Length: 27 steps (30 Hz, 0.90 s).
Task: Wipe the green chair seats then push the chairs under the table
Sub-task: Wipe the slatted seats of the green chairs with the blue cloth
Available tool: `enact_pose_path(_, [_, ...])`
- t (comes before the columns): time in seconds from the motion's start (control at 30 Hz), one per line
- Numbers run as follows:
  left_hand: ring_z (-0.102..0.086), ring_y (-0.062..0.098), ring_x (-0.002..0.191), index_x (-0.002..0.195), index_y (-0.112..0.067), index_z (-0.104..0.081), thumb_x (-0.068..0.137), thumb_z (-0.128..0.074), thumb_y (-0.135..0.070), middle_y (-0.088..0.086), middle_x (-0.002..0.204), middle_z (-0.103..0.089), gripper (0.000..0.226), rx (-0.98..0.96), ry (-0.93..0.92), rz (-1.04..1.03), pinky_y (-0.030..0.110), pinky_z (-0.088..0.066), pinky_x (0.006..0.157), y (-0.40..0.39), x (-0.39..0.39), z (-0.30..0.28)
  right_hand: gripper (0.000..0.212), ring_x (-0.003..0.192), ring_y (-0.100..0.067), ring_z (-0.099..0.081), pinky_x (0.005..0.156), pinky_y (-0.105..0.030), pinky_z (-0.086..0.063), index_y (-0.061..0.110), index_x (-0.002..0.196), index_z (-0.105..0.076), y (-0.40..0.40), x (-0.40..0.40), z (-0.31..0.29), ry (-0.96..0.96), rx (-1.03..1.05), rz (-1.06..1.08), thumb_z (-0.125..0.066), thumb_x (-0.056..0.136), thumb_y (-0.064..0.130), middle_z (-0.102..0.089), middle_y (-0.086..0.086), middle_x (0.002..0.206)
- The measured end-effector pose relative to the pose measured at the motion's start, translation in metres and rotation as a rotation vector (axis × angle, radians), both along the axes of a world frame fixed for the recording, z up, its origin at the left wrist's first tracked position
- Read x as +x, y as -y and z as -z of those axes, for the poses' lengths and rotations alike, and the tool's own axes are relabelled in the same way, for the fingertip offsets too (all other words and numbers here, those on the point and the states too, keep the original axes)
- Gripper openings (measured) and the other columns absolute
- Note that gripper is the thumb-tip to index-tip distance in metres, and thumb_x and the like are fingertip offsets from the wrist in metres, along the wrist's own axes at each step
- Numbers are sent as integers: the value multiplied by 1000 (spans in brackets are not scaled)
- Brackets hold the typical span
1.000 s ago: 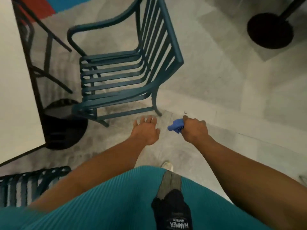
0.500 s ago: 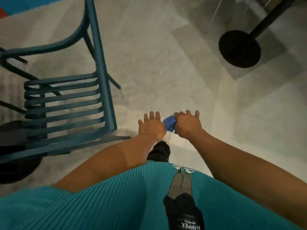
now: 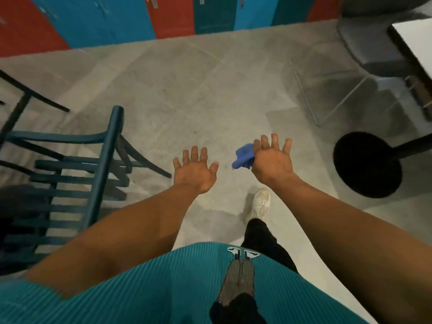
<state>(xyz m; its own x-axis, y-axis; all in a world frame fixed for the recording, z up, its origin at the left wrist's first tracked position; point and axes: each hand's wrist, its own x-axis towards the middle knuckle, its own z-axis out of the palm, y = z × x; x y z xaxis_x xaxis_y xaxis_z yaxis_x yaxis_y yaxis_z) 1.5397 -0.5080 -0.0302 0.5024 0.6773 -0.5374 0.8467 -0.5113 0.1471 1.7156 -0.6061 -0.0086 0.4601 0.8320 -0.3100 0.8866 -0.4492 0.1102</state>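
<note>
1. The view had swung away from the green chair (image 3: 70, 183): a second earlier its slatted seat sat nearly centred ahead of the person, and now only its back and part of the seat showed at the left edge, with the person standing to its right and facing open floor (image 3: 187, 90).
2. My reading was that work on this chair was over and the person was walking on, likely toward another one, though no second green chair was in sight. Whether the seat had been wiped could not be told from this view.
3. A dark table leg and frame (image 3: 14, 113) stood just behind the chair at the far left, so the chair was close to its table, but I could not tell whether it was pushed fully under.
4. Ahead on the right were a black round pedestal base (image 3: 367, 164) and a grey chair (image 3: 369, 50) beside a white table edge (image 3: 418, 31).
5. Both arms reached forward at about waist height, palms down, well apart from the chair.
6. The right hand (image 3: 273, 162) had its fingers spread, yet the blue cloth (image 3: 243, 159) stayed pinched at its thumb side, hanging bunched to the left.
7. The left hand (image 3: 195, 171) was open, fingers splayed, holding nothing.
8. One pale shoe (image 3: 260, 203) was stepping forward between the hands.
</note>
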Motion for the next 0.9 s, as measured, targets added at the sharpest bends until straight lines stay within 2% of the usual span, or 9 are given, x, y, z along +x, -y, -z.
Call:
enact_pose_path(0.13, [5,31,147,153,-23,1,96,-11,-59,6,161,6,68,52,-23,-153,53,0,116,-79,57,5,71,142,-38,-7,109,-61,-4,14,143,-27,-100,74,8,33,34,-187,-57,85,43,-24,-10,150])
enact_pose_path(0.3, [5,30,147,153,-23,-1,96,-11,-58,8,161,6,68,67,-17,-402,53,0,115,-166,108,-9,59,142,-37,-10,110,-61,-4,17,141,-30,-230,126,-4,1,29,-423,-50,87,30,-25,-9,151])
enact_pose_path(0.43, [5,30,147,153,-22,-3,96,-14,-56,9,161,5,67,71,19,-600,53,1,114,-232,116,-26,58,139,-34,-16,109,-59,-10,19,139,-33,-330,129,-22,2,-7,-614,-52,85,29,-30,-7,146])
enact_pose_path(0.6, [5,30,146,153,-20,-5,97,-17,-54,10,161,3,66,68,87,-868,53,1,115,-322,93,-17,61,133,-31,-25,107,-58,-16,20,135,-37,-462,84,-19,42,-17,-871,-61,83,38,-36,-5,141])
enact_pose_path(0.77, [4,31,146,152,-18,-6,98,-17,-53,13,160,1,66,49,159,-1165,54,0,115,-414,33,14,55,135,-31,-23,108,-59,-11,21,140,-33,-591,-10,2,76,-9,-1129,-49,90,36,-36,-6,143])
enact_pose_path(0.9, [3,31,146,152,-17,-6,98,-17,-52,13,160,1,66,22,163,-1436,51,0,115,-455,-37,16,51,135,-30,-25,108,-59,-10,24,140,-34,-659,-108,6,55,-63,-1369,-45,90,29,-38,-5,142])
